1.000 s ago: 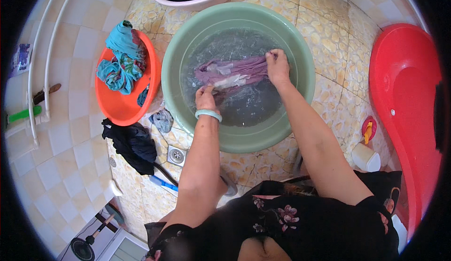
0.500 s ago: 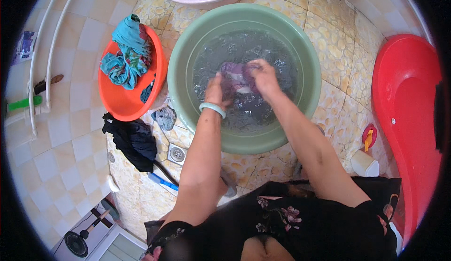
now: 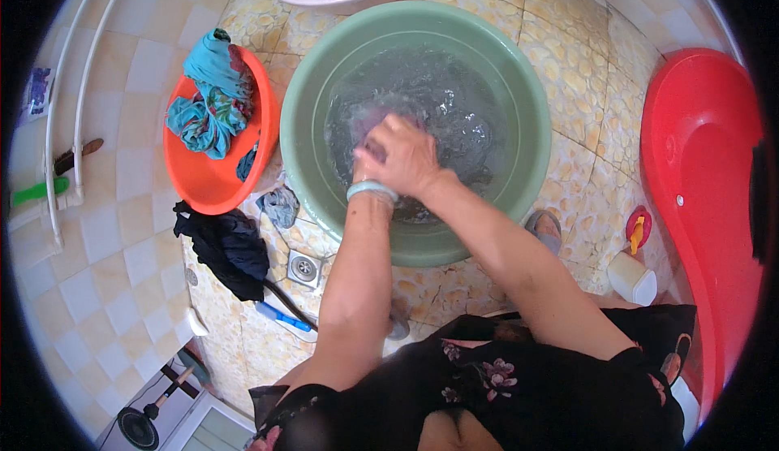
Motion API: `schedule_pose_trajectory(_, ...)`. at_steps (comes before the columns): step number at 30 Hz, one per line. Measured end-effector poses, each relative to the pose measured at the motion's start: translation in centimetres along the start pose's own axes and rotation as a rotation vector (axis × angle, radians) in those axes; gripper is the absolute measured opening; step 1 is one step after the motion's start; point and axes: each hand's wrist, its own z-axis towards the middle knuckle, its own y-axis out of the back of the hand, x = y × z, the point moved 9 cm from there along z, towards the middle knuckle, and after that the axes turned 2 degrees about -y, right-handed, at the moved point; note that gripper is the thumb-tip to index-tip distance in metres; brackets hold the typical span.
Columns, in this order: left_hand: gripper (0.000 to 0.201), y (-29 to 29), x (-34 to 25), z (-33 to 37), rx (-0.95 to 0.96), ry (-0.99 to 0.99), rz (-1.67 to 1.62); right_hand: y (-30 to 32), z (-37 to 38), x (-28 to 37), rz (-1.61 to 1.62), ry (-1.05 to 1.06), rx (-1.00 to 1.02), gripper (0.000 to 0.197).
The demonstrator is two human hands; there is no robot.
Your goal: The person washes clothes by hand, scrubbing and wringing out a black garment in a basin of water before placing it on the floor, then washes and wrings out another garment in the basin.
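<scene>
A wide green basin (image 3: pixel 526 151) holds grey, sudsy water, and both my hands are over it. My right hand (image 3: pixel 403 157) is closed, with a bit of dark purple showing between its thumb and fingers. More of that purple cloth (image 3: pixel 378 116) shows blurred in the water just beyond. My left hand (image 3: pixel 361 168), with a pale bangle (image 3: pixel 373 189) at its wrist, lies beneath the right one. Its fingers are hidden by the right hand, so their grip does not show.
Left of the basin stands an orange tub (image 3: pixel 207 191) with turquoise patterned cloth (image 3: pixel 213 114). Dark clothing (image 3: pixel 230 248) and a grey rag (image 3: pixel 279 207) lie on the floor near a drain (image 3: pixel 304 268). A red bathtub (image 3: pixel 698 159) stands right, a pink basin (image 3: pixel 349 1) beyond.
My right hand has moved left and crossed over my left hand, carrying the purple cloth along. The hands were apart before, with the cloth stretched between them.
</scene>
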Motion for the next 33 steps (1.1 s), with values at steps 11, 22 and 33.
schedule_pose_trajectory(11, 0.037, -3.7, -3.8, -1.0, -0.02, -0.074, -0.001, 5.9, 1.7, -17.0, 0.117, -0.638, -0.12, 0.038)
schedule_pose_trajectory(22, 0.021, 0.9, -3.8, 0.7, -0.156, -0.24, 0.16, 0.7, 0.1, -7.0, -0.25, -0.085, 0.313, 0.062)
schedule_pose_trajectory(33, 0.039, -4.9, -9.4, -0.7, -0.038, -0.674, 1.253, 4.1, 5.0, -9.8, 0.439, -0.372, 0.609, 0.03)
